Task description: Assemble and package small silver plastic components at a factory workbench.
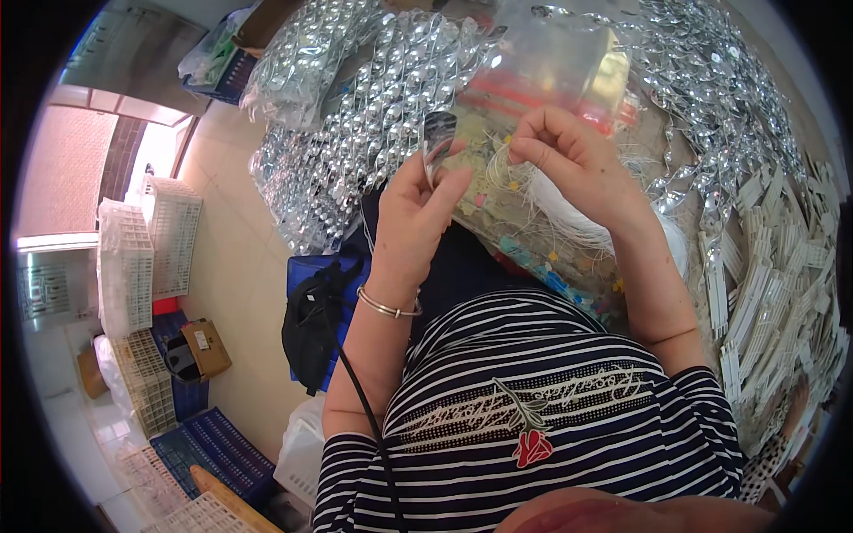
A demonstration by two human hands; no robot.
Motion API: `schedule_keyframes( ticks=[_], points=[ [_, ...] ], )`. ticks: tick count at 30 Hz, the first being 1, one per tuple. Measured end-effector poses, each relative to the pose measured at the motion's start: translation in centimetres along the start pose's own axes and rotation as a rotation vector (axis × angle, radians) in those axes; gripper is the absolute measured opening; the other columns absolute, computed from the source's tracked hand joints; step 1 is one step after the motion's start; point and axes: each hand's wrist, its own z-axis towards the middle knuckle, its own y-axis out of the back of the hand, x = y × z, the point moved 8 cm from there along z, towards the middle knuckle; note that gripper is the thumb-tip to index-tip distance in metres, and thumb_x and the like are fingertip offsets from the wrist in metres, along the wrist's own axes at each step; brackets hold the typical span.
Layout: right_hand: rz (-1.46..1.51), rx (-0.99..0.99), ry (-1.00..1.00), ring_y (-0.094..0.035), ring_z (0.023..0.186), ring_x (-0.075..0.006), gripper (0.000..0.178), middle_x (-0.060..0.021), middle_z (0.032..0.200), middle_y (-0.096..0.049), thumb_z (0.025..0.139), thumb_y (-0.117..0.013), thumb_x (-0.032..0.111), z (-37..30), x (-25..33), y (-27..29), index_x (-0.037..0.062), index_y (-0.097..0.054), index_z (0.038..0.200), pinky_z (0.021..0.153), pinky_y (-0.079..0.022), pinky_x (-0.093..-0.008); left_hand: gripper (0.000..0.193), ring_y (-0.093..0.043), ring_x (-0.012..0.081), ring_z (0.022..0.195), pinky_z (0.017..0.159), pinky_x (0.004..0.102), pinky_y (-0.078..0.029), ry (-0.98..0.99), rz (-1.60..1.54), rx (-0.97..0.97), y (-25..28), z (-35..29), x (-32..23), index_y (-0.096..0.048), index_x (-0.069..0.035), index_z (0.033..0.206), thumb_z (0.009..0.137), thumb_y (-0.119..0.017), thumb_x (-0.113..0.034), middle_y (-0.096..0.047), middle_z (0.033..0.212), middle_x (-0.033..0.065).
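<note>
Many silver spirals [413,62] lie beyond the left hand [413,209], clamped on a strip [438,135], and right hand [576,167], fingertips together by threads [569,206].

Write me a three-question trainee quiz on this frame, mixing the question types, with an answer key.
1. Which hand holds the curved silver piece?
2. True or false: the bracelet is on the right wrist.
3. Fill in the blank: the bundle of white thread lies nearer the ____ hand.

Key:
1. The left hand.
2. False: the bracelet is on the left one.
3. Right: it lies beside the right hand.
</note>
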Motion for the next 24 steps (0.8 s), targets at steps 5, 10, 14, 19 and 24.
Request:
schedule_keyframes(
  ticks=[5,10,14,19,24],
  points=[
    [-0.075,0.077,-0.014,-0.055,0.081,-0.0077,0.009,-0.0007,0.082,-0.057,0.090,-0.055,0.011,-0.1,0.1,-1.3,0.0016,-0.054,0.088,0.074,-0.044,-0.0231,0.026,-0.033,-0.0005,0.046,0.041,0.0164,-0.022,0.014,-0.074,-0.057,0.0,0.4,0.7,-0.063,-0.001,0.106,0.083,-0.067,-0.013,-0.043,0.059,-0.0093],
    [-0.124,0.120,-0.002,-0.054,0.080,-0.0078,0.009,-0.0008,0.079,-0.058,0.088,-0.057,0.011,-0.1,-0.3,-2.4,0.0018,-0.056,0.087,0.072,-0.044,-0.0237,0.020,-0.051,0.0036,0.067,0.062,0.0200,-0.046,0.074,-0.085,-0.078,0.4,0.2,1.2,-0.064,0.001,0.099,0.083,-0.066,-0.010,-0.059,0.077,-0.0026],
    [-0.127,0.102,-0.039,-0.054,0.081,-0.0089,0.009,-0.0009,0.081,-0.058,0.086,-0.060,0.010,-0.1,-1.2,-2.3,0.0024,-0.057,0.089,0.074,-0.043,-0.0245,0.016,-0.049,0.0040,0.065,0.058,0.0193,-0.041,-0.056,0.138,-0.213,2.4,0.2,0.6,-0.066,0.002,0.089,0.083,-0.067,-0.013,-0.059,0.075,-0.0035],
    [-0.401,-0.050,0.039,-0.056,0.086,-0.0126,0.012,-0.0036,0.086,-0.059,0.083,-0.062,0.009,0.6,-2.2,0.5,0.0018,-0.058,0.092,0.080,-0.044,-0.0268,0.015,-0.043,0.0050,0.060,0.055,0.0214,-0.036,-0.347,0.528,-0.388,5.3,-0.5,-3.0,-0.066,0.001,0.086,0.082,-0.068,-0.013,-0.055,0.068,-0.0032],
    [-0.418,-0.010,0.194,-0.056,0.098,-0.0166,0.023,-0.0087,0.102,-0.061,0.084,-0.062,0.012,0.3,-0.1,-1.2,0.0016,-0.060,0.104,0.084,-0.043,-0.0289,0.016,-0.045,0.0062,0.062,0.057,0.0215,-0.038,-0.310,0.473,-0.327,4.5,-1.1,-1.0,-0.066,0.001,0.089,0.081,-0.068,-0.012,-0.053,0.067,-0.0006]
  ],
)
